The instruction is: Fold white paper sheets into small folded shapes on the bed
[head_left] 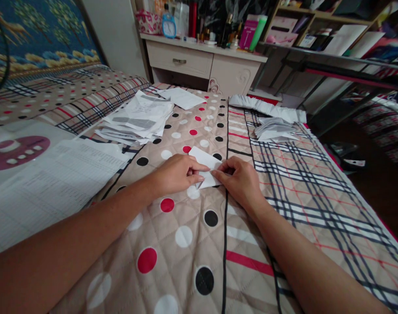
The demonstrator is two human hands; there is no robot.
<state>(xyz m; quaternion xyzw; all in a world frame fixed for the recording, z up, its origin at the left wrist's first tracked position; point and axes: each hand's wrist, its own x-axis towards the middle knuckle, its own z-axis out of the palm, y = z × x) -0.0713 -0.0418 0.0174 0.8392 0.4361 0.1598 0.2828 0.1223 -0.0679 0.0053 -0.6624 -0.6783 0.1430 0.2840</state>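
A small piece of white folded paper [202,155] lies on the quilted bedspread in front of me. My left hand [177,174] is closed on its left side, the index finger stretched across the top and the thumb at the near edge. From the other side my right hand [241,179] pinches the paper's right part between thumb and index finger. The fingertips of both hands almost meet over the middle. Part of the paper is hidden beneath them.
A pile of papers [136,117] and a loose sheet [185,98] lie beyond my left hand. Farther right are a stack of folded papers [273,129] and a white wrapper [267,107]. Printed sheets [55,183] spread at left. A dresser [182,61] stands behind.
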